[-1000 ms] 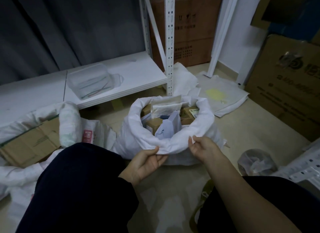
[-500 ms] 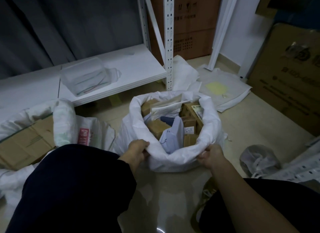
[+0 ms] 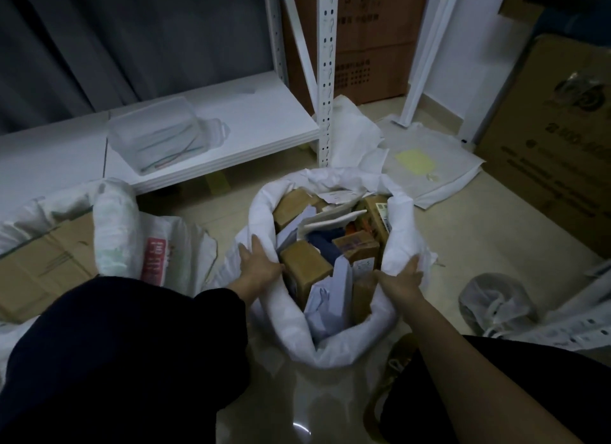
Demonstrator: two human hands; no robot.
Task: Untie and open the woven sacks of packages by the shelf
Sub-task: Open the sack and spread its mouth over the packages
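**Head view: sack mouth held wide, both hands on rolled rim**

White woven sack stands on the floor just in front of the shelf post, mouth open, packages showing. Left hand grasps the left rim; right hand grasps the right rim. Bare floor lies to the right, toward the cardboard carton; a second sack crowds the left. Versus 0.5 s ago: hands sit farther up the sides, mouth wider.

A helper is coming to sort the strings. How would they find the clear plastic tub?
Look at the low white shelf board left of the perforated white upright. The clear plastic tub lies tipped on it, the only see-through thing there, with thin coloured strands inside.
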